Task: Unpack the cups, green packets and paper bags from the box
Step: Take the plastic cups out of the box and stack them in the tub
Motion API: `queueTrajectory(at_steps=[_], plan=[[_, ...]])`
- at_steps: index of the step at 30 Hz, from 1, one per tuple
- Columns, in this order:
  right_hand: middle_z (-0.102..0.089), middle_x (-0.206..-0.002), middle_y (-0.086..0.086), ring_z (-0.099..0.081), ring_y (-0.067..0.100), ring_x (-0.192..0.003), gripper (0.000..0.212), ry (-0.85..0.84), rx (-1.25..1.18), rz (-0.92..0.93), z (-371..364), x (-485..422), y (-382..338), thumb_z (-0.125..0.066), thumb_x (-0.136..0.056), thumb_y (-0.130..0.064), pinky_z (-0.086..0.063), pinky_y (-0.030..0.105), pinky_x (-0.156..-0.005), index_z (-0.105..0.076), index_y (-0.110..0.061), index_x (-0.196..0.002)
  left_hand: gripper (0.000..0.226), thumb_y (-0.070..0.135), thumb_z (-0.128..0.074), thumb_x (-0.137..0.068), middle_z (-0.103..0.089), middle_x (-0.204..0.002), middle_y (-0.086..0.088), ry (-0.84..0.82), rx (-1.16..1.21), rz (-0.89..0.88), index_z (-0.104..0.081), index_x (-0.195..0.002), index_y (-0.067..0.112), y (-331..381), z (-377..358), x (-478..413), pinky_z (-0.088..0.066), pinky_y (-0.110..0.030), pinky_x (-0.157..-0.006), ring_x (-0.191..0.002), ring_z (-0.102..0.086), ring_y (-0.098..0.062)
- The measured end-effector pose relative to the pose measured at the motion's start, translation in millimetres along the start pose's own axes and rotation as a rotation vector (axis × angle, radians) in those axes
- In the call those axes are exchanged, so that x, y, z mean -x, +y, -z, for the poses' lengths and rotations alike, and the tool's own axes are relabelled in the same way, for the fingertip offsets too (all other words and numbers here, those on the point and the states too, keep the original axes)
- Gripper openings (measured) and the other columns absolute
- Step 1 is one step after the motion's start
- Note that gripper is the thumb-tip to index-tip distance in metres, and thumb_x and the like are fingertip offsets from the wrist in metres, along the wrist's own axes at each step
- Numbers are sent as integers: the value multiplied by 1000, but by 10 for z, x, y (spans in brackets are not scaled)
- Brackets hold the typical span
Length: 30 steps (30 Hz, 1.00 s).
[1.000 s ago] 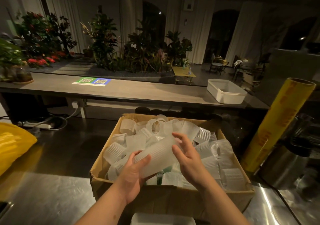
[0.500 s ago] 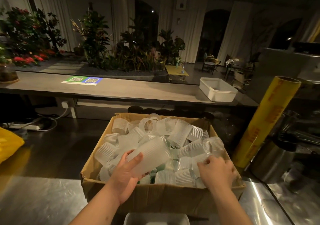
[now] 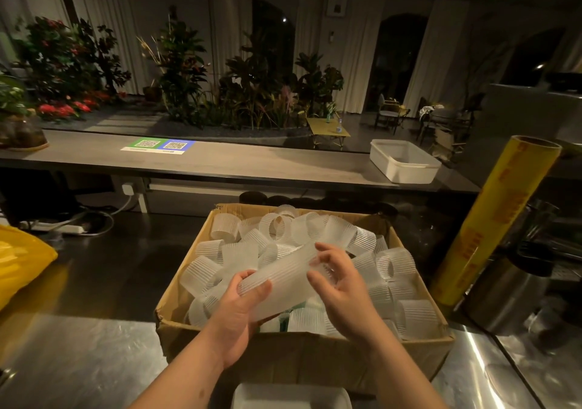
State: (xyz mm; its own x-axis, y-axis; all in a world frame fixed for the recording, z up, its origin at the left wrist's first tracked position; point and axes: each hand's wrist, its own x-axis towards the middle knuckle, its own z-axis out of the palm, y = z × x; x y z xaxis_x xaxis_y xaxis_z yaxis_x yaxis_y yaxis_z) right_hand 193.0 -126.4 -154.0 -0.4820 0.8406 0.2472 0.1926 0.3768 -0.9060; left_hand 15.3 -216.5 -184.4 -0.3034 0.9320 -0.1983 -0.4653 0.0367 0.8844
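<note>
Head view: steel counter [image 3: 78, 355], plants [image 3: 252, 93] beyond; left hand [image 3: 239, 317], right hand [image 3: 345, 289], fingers [image 3: 327, 248] around cups [image 3: 283, 278].

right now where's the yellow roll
Head view, right side: the yellow roll stands tilted on the counter, just right of the box, with a steel container at its foot.

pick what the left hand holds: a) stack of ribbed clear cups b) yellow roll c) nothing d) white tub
a: the left hand grips the stack of cups above the box, the right hand pinching its far end.
</note>
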Motion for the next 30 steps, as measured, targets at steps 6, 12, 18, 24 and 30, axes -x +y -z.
queueTrajectory(at_steps=[6, 12, 18, 24, 30], plan=[[-43, -139, -27, -44, -6, -127, 35, -21, 12, -35, 11, 47, 70, -50, -99, -52, -43, 17, -98, -41, -45, -133, 73, 34, -88, -71, -56, -131, -19, -16, 22, 27, -51, -132, 18, -19, 28, -35, -57, -40, -86, -120, -57, -37], [-54, -138, -6, -51, 16, -129, 49, 78, 674, -349, 447, -65, 486, -67, -95, -41, -48, 36, -105, -53, -27, -140, 85, 40, -95, -63, -58, -132, -18, -24, 87, 59, -52, -133, 18, -12, 61, -42, -57, -47, -93, -121, -59, -39], [-46, -154, 1, -50, 21, -136, 66, -74, 552, -448, 462, -33, 603, -75, -92, -30, -46, 36, -110, -44, -26, -150, 55, 22, -72, -85, -55, -134, -19, -44, 107, 68, -50, -135, 18, -24, 66, -63, -55, -47, -94, -121, -57, -40], [-43, -155, -3, -45, 19, -139, 67, 135, 488, -336, 525, 27, 473, -72, -94, -28, -45, 40, -111, -40, -26, -152, 57, 23, -71, -86, -54, -135, -19, -43, 109, 68, -49, -138, 19, -31, 88, -80, -56, -46, -93, -122, -56, -40], [-41, -154, -2, -44, 22, -140, 68, 230, 389, -306, 624, 73, 375, -75, -91, -19, -46, 46, -112, -43, -26, -151, 55, 23, -71, -84, -56, -134, -19, -44, 110, 64, -51, -136, 19, -27, 72, -63, -56, -45, -91, -122, -57, -40]])
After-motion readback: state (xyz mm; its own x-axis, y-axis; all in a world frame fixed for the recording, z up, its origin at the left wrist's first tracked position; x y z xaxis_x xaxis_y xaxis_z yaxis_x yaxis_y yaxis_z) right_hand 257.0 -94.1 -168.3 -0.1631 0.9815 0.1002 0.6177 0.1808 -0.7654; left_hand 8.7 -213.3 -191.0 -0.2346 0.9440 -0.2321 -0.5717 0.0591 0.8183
